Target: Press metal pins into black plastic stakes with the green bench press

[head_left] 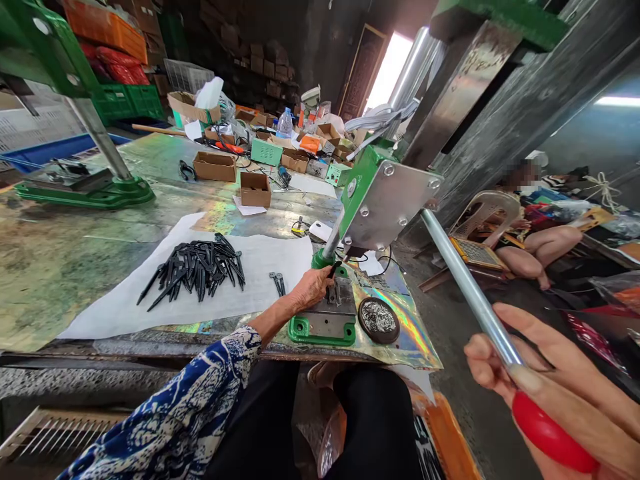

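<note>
A green hand press (367,200) stands at the table's front edge. My right hand (555,393) is wrapped round its metal lever (465,287), just above the red knob (550,427). At the press base (323,333) my left hand (313,288) is closed on a small black piece (334,269) under the ram; my fingers hide much of it. Left of that hand, a pair of flat black pointed pieces (277,283) lies on white sheeting (120,300), with a heap of similar pieces (200,267) further left. A round dish (379,320) of small silvery metal bits sits right of the base.
A second green press (85,183) stands at the table's left. Small cardboard boxes (214,167), pliers (187,171) and a plastic bottle (285,123) lie further back. At the right, a person sits near a chair (485,220). An orange crate (450,433) stands below the table edge.
</note>
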`<state>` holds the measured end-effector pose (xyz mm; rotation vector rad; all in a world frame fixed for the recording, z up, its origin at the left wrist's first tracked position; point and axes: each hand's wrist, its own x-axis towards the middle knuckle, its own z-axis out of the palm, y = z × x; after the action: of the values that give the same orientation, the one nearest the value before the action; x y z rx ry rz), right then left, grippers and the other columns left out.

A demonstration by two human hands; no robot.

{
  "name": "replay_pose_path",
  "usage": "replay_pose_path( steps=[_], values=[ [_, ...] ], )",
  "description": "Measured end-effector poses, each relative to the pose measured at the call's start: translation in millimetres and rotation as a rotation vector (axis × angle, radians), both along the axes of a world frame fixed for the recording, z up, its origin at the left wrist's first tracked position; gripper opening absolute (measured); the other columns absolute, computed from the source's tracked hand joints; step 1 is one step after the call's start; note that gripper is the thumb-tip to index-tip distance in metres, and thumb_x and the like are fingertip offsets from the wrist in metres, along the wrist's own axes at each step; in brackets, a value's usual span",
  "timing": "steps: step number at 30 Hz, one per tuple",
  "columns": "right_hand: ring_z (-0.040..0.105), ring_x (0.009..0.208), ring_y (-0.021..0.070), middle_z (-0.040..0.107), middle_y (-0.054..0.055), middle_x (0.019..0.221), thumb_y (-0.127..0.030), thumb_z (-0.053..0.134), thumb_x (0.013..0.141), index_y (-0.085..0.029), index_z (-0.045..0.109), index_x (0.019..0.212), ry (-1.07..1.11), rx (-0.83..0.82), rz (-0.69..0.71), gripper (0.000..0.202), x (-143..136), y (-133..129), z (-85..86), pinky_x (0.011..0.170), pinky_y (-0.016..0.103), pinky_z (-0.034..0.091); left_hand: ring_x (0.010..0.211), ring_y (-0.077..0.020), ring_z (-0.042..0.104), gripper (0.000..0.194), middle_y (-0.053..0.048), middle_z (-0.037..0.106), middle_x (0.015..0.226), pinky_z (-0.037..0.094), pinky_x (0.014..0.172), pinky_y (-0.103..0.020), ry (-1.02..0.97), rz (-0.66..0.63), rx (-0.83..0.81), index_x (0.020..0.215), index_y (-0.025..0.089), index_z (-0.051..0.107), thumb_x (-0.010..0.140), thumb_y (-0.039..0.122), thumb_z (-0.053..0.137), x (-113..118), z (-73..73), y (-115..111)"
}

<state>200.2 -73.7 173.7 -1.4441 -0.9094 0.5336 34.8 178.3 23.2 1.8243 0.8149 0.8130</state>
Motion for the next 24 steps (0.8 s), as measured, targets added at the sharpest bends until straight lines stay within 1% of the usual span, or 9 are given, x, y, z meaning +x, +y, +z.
replay_pose_path(
  steps=[4, 6, 7, 9, 13, 16, 19, 22, 24],
  values=[
    [0.063, 0.068, 0.0256, 0.068, 0.014, 0.090, -0.040, 0.077, 0.063, -0.024, 0.063, 0.119, -0.027, -0.182, 0.026, 0.060, 0.6, 7.1, 14.2, 0.056, 0.034, 0.057, 0.043, -0.0105, 0.041, 0.007, 0.004, 0.044, 0.049, 0.032, 0.048, -0.021, 0.022, -0.043, 0.007, 0.068, 0.019, 0.050, 0.073, 0.014, 0.052, 0.7, 1.5, 3.9],
    [0.060, 0.061, 0.0234, 0.066, 0.012, 0.080, -0.045, 0.078, 0.061, -0.022, 0.066, 0.111, -0.082, -0.292, 0.125, 0.057, -1.1, 12.5, 15.6, 0.051, 0.033, 0.054, 0.044, -0.0119, 0.043, 0.007, 0.003, 0.045, 0.050, 0.033, 0.050, -0.022, 0.064, -0.057, 0.049, 0.069, 0.019, 0.052, 0.074, 0.014, 0.052, 0.9, 2.2, 5.6],
    [0.058, 0.058, 0.0221, 0.064, 0.011, 0.072, -0.048, 0.077, 0.062, -0.020, 0.066, 0.106, -0.099, -0.335, 0.188, 0.053, -3.3, 16.2, 13.8, 0.049, 0.032, 0.051, 0.046, -0.0130, 0.045, 0.006, 0.003, 0.045, 0.051, 0.033, 0.051, -0.022, 0.093, -0.062, 0.082, 0.070, 0.019, 0.053, 0.074, 0.014, 0.051, 1.1, 2.4, 6.5],
    [0.055, 0.054, 0.0192, 0.060, 0.006, 0.065, -0.050, 0.072, 0.068, -0.019, 0.063, 0.102, -0.095, -0.395, 0.252, 0.046, -10.0, 24.3, 5.3, 0.049, 0.030, 0.047, 0.052, -0.0152, 0.049, 0.008, 0.001, 0.048, 0.054, 0.034, 0.053, -0.022, 0.158, -0.067, 0.153, 0.076, 0.018, 0.057, 0.074, 0.012, 0.051, 1.6, 2.3, 8.5],
    [0.054, 0.054, 0.0150, 0.062, 0.002, 0.072, -0.042, 0.067, 0.075, -0.021, 0.052, 0.102, -0.020, -0.374, 0.174, 0.038, -22.5, 37.2, -20.4, 0.051, 0.027, 0.042, 0.064, -0.0169, 0.055, 0.017, -0.002, 0.056, 0.065, 0.036, 0.057, -0.022, 0.296, -0.106, 0.211, 0.090, 0.016, 0.059, 0.077, 0.010, 0.050, 3.0, 1.2, 12.0],
    [0.053, 0.052, 0.0138, 0.061, 0.001, 0.070, -0.041, 0.067, 0.076, -0.019, 0.049, 0.101, -0.021, -0.354, 0.178, 0.037, -23.6, 42.3, -34.9, 0.051, 0.026, 0.042, 0.069, -0.0170, 0.056, 0.020, -0.004, 0.060, 0.075, 0.037, 0.060, -0.022, 0.386, -0.143, 0.201, 0.100, 0.015, 0.058, 0.082, 0.015, 0.049, 3.1, 0.4, 13.2],
    [0.052, 0.052, 0.0127, 0.061, 0.000, 0.069, -0.039, 0.065, 0.078, -0.018, 0.048, 0.099, -0.023, -0.358, 0.200, 0.035, -21.4, 45.7, -43.0, 0.053, 0.026, 0.042, 0.072, -0.0179, 0.057, 0.026, -0.005, 0.062, 0.079, 0.039, 0.063, -0.023, 0.408, -0.149, 0.215, 0.108, 0.015, 0.057, 0.084, 0.018, 0.049, 2.4, -0.5, 13.2],
    [0.051, 0.051, 0.0119, 0.061, 0.000, 0.069, -0.038, 0.065, 0.078, -0.018, 0.048, 0.099, -0.013, -0.358, 0.181, 0.034, -20.9, 50.3, -49.2, 0.053, 0.026, 0.041, 0.074, -0.0193, 0.058, 0.033, -0.006, 0.063, 0.081, 0.040, 0.064, -0.023, 0.406, -0.167, 0.252, 0.115, 0.015, 0.055, 0.082, 0.015, 0.050, 1.9, -1.9, 13.1],
    [0.050, 0.049, 0.0117, 0.060, 0.000, 0.068, -0.038, 0.066, 0.076, -0.017, 0.049, 0.097, -0.006, -0.349, 0.164, 0.034, -21.5, 54.5, -53.8, 0.052, 0.026, 0.040, 0.075, -0.0199, 0.059, 0.036, -0.007, 0.064, 0.081, 0.040, 0.064, -0.024, 0.371, -0.173, 0.249, 0.114, 0.015, 0.056, 0.079, 0.012, 0.051, 2.2, -2.7, 13.2]
  ],
)
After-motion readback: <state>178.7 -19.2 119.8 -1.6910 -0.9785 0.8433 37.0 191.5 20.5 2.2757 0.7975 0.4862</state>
